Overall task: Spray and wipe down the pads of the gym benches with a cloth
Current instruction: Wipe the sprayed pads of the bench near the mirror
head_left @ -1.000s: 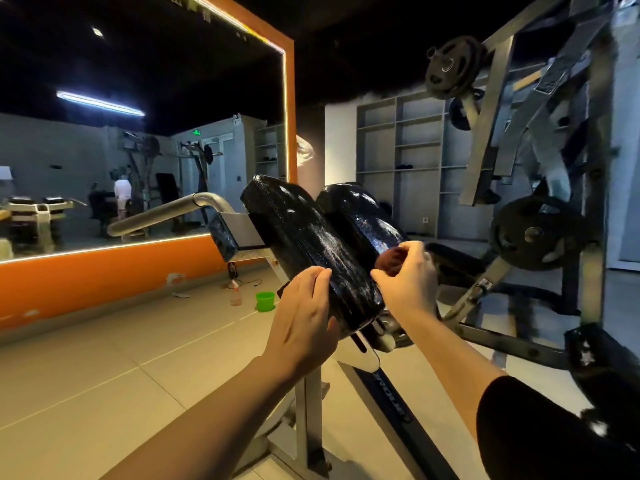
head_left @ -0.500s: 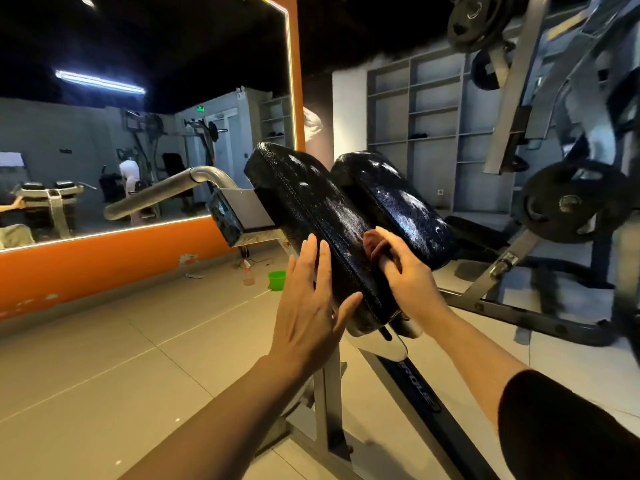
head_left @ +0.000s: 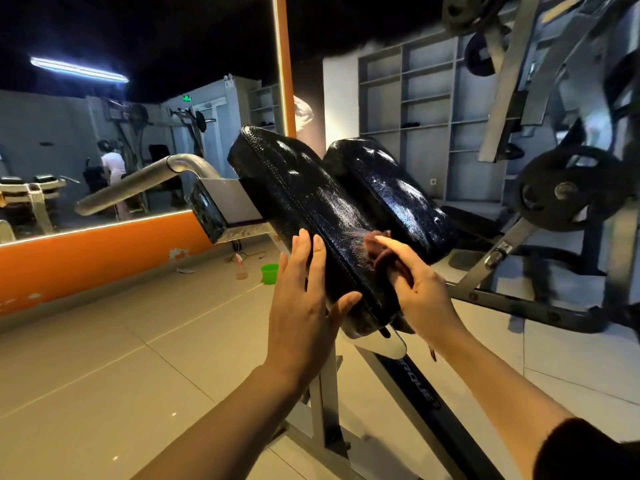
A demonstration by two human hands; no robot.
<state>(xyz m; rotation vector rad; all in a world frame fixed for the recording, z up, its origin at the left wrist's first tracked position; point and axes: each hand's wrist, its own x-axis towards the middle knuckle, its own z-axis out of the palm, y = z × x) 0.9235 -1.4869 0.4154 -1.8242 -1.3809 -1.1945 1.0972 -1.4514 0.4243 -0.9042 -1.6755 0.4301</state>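
Since the earlier frames the right hand (head_left: 412, 289) has slid the cloth (head_left: 379, 251) up from the lower end of the pad (head_left: 311, 216) onto its inner edge, and the left hand (head_left: 301, 292) has flattened out. Left fingers are straight and pressed against the pad's outer side near its lower end, thumb hooked under the edge, grasping nothing. Right fingers are curled round the dark red cloth, bunched and pushed into the gap between this pad and the second pad (head_left: 388, 192) just beside it; both pads are black, tilted and glossy with wet streaks. Below them the bench frame (head_left: 325, 393) stands on the tiled floor. Farther off on the floor, by the orange wall base, sit a green cup (head_left: 269, 273) and what may be a spray bottle (head_left: 241, 268), too small to be sure. Weight plates (head_left: 566, 188) hang on the machine to the right; grey shelves (head_left: 415, 109) line the back wall.
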